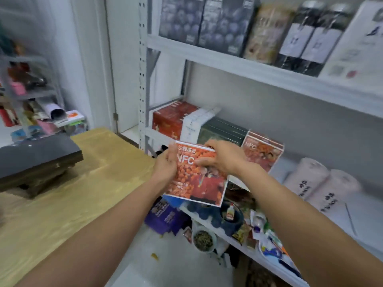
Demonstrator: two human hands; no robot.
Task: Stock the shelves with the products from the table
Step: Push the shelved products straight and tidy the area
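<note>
I hold an orange and red box marked NFC (pixel 199 181) in both hands in front of the middle shelf (pixel 364 206). My left hand (pixel 166 164) grips its left edge, thumb up along the side. My right hand (pixel 219 156) grips its top right corner, fingers curled over the front. A matching NFC box (pixel 263 152) stands upright on the shelf just behind and to the right of the held one. The wooden table (pixel 62 204) lies to the left.
On the middle shelf stand a red box (pixel 170 119), a white box (pixel 194 125), dark green boxes (pixel 223 129) and pale rolls (pixel 323 183). The top shelf (pixel 248 67) is full of boxes. A black case (pixel 37 158) sits on the table. Clutter fills the lower shelf and floor.
</note>
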